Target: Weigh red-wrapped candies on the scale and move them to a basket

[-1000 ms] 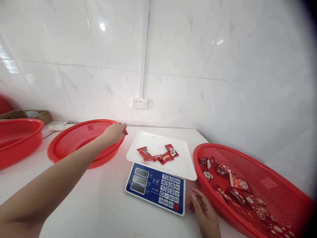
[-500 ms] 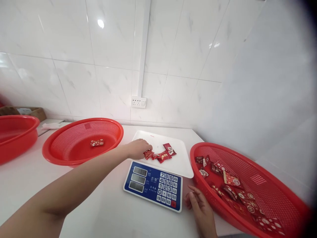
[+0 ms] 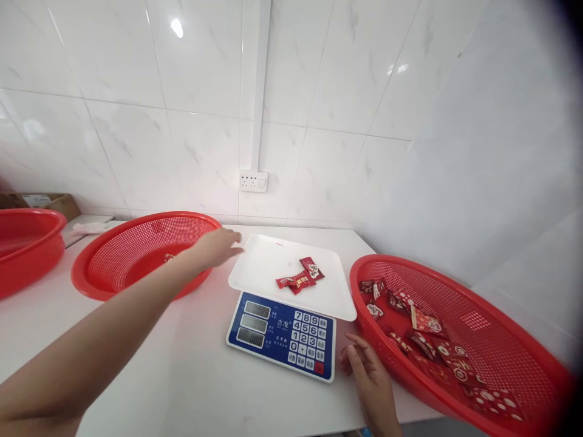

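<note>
My left hand (image 3: 217, 245) is over the right rim of the middle red basket (image 3: 86, 282), left of the scale's white tray (image 3: 259, 267). Its thumb and fingers are apart, and I see nothing between them. Several small red packets (image 3: 303, 280) lie close together on the tray. Below it, the blue keypad and display panel of the scale (image 3: 280, 337) faces me. My right hand (image 3: 371, 379) rests on the table, loosely bent and empty, between the panel and the right red basket (image 3: 378, 340). A packet (image 3: 168, 258) in the middle basket is partly hidden by my left arm.
The right basket contains many red packets (image 3: 428, 321). Another red basket (image 3: 31, 255) stands at the far left, in front of a cardboard box (image 3: 64, 206). A tiled wall with a socket (image 3: 253, 181) rises behind the white table (image 3: 182, 364).
My left hand has moved left, off the tray to the middle basket's rim. The packet at its fingers is gone from the tray. The scale's display reading has changed. My right hand stays put.
</note>
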Available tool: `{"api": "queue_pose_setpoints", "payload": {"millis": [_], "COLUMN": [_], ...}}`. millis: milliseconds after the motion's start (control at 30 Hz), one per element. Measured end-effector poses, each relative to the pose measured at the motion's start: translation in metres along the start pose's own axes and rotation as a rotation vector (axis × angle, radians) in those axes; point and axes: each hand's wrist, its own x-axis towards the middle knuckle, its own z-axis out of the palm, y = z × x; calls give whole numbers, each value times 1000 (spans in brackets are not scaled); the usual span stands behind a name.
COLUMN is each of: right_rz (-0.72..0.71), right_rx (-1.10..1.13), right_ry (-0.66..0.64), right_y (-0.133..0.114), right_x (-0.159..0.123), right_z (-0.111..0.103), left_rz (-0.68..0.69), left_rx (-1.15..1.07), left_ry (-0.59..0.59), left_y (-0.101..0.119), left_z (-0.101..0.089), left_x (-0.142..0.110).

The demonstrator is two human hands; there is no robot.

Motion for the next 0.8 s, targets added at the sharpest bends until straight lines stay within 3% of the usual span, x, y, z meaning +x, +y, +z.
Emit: {"api": "queue_pose_setpoints", "payload": {"millis": [133, 233, 300, 433, 567, 667, 733, 800], "right_rz": [-27, -36, -34, -21, -19, -17, -14, -14], "right_rx": [15, 18, 23, 28, 48, 44, 39, 39], "right_ry": [-12, -25, -25, -12, -15, -39, -44, -36], "right_y": [4, 7, 6, 2, 3, 6, 8, 9], "right_x": [0, 0, 0, 0, 1, 2, 3, 3], "right_z": [0, -1, 0, 1, 0, 0, 0, 0], "left_rz": [276, 314, 285, 158, -70, -170, -142, -38], "left_rx": [-146, -164, -158, -121, -27, -7, -30, -78], "left_ry": [-148, -190, -180, -86, 67, 86, 78, 53], "left_y": [65, 95, 101, 81, 30, 1, 3, 24], "left_z": [26, 39, 43, 32, 4, -7, -5, 5], "left_x": [18, 27, 31, 30, 17, 11, 11, 15]}}
